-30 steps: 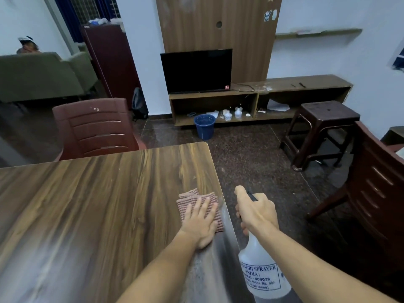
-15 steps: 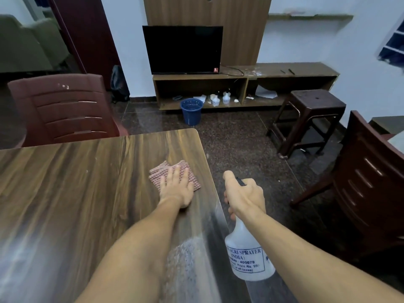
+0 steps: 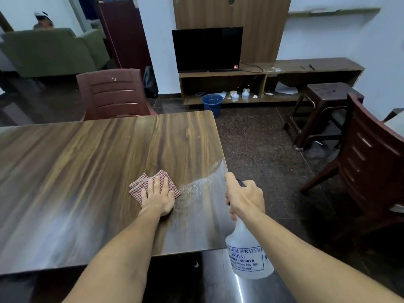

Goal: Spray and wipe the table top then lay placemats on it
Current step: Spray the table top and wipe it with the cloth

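The wooden table top (image 3: 87,162) fills the left and middle of the view. A folded red-checked cloth (image 3: 140,186) lies on it near the right edge, and my left hand (image 3: 158,197) presses flat on it with straight fingers. A patch of wet spray droplets (image 3: 196,189) shows just right of the cloth. My right hand (image 3: 244,196) grips the head of a translucent spray bottle (image 3: 249,256) with a printed label, held off the table's right edge. No placemats are in view.
A maroon plastic chair (image 3: 113,95) stands at the table's far side and another (image 3: 371,162) at the right. A brown stool (image 3: 323,110), a blue bucket (image 3: 212,103) and a TV unit (image 3: 262,79) stand beyond on the dark floor. A person sits behind a green sofa (image 3: 50,51).
My left hand has slid the cloth leftward across the table, away from the right edge. The right hand keeps hold of the bottle. The view has shifted with my head.
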